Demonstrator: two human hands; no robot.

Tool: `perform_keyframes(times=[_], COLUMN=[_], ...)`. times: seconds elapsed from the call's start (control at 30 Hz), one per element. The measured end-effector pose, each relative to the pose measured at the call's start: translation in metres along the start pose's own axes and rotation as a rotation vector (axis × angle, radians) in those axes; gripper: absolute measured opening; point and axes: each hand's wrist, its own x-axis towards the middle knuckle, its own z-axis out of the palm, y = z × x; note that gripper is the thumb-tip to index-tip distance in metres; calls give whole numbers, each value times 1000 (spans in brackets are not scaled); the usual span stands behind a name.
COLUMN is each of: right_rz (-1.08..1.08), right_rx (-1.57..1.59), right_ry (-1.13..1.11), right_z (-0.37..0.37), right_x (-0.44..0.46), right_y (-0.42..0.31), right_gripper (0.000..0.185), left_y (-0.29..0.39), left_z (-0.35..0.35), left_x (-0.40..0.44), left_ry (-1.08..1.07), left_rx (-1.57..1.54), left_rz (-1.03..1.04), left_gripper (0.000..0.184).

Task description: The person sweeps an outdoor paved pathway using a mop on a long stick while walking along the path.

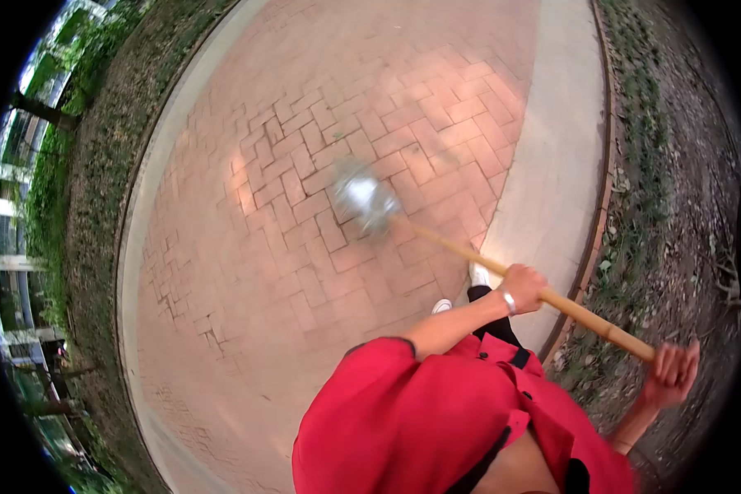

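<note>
A long bamboo pole [453, 244] runs diagonally from lower right toward the middle of the view. At its far end is a silvery-grey head [362, 198], smeared by motion, so its kind cannot be made out; it is over the brick paving. My left hand [523, 288], with a silver band on the wrist, is wrapped around the pole partway along. Farther back, my right hand [671, 375] grips the pole near its rear end, fingers curled around it.
Herringbone brick paving [305, 280] lies ahead, with a pale concrete strip [547, 165] at right. A raised brick edging [605, 181] borders soil and low plants on the right. Grass, shrubs and a tree trunk [45, 109] stand at left. My shoes [442, 305] are on the path.
</note>
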Motion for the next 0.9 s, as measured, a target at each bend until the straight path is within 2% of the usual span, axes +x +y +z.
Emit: perform_keyframes(times=[0.13, 0.17, 0.23, 0.27, 0.3, 0.33, 0.37, 0.43, 0.5, 0.57, 0.6, 0.63, 0.67, 0.7, 0.73, 0.8, 0.9], right_rz=[-94, -86, -120, -107, -65, -25, -13, 104, 177, 458, 508, 650, 851, 748, 944, 1046, 1019], right_rx=[-188, -183, -318, -324, -329, -332, -337, -226, -163, -208, -216, -170, -202, -312, -65, 77, 152], right_ry=[166, 140, 306, 305, 213, 116, 106, 148, 174, 170, 150, 108, 18, -226, -314, -329, -338], right_z=[4, 0, -10, -7, 0, 4, 9, 17, 15, 6, 22, 12, 22, 18, 55, 96, 99], right_x=[23, 38, 56, 66, 80, 94, 107, 130, 147, 157, 151, 137, 127, 104, 106, 112, 133], right_y=[3, 17, 61, 80, 100, 111, 113, 117, 126, 162, 193, 235, 270, 320, 328, 344, 344], right_gripper=[26, 26, 28, 28, 29, 30, 30, 32, 32, 29, 28, 34, 36, 32, 27, 29, 29], left_y=[-12, -27, -68, -87, -99, -107, -110, -116, -121, -140, -169, -191, -193, -213, -235, -234, -207], left_z=[27, 34, 42, 48, 52, 42, 38, 37, 37, 48, 75, 79, 47, 38, 40, 26, -28], left_x=[99, 126, 156, 165, 175, 176, 172, 147, 113, 59, 21, -23, -66, -103, -139, -192, -169], left_ry=[64, 111, 151, 154, 156, 23, 29, 251, 443, 299, 295, 261, 312, -139, -372, -46, -94], left_rx=[0, -29, -56, -62, -70, -74, -84, -195, -158, -46, -85, -45, -78, 63, 4, 12, 98], left_rz=[-15, 13, 29, -20, -67, -120, -132, -238, -274, -547, -680, -673, -621, -783, -1059, -1157, -1254], left_gripper=[8, 7, 6, 5, 4, 5, 5, 8, 14, 18, 18, 18, 16, 16, 18, 20, 20])
